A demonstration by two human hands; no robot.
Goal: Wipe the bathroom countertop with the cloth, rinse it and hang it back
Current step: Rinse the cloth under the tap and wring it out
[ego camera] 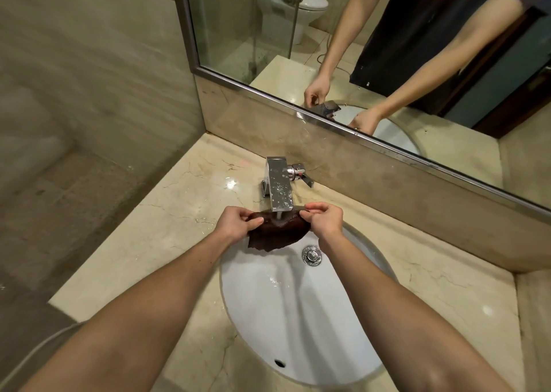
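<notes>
Nearest the camera, two bare forearms are reaching out over the white basin (pixel 268 302), whose overflow hole (pixel 279 362) is showing well short of the grip. Just short of the grip and a little to its right, the metal drain (pixel 312 255) is sitting in the basin floor. The left hand (pixel 235 223) is pinching one upper edge of the dark brown cloth (pixel 277 236) between thumb and curled fingers. The right hand (pixel 323 220) is pinching the opposite edge the same way. The cloth is hanging stretched between them over the far part of the basin, its lower edge drooping on the camera side. Directly above the middle of the grip, the chrome faucet (pixel 278 187) is pouring a thin stream of water (pixel 279 214) onto the cloth. Behind the grip, the faucet's lever (pixel 304 177) is jutting out to the right. The beige marble countertop (pixel 179 212) is spreading to both sides of the grip, shining wet on the left. Beyond it all, a mirror (pixel 238 19) is reflecting the hands and cloth — and a toilet (pixel 301 7) further off.
</notes>
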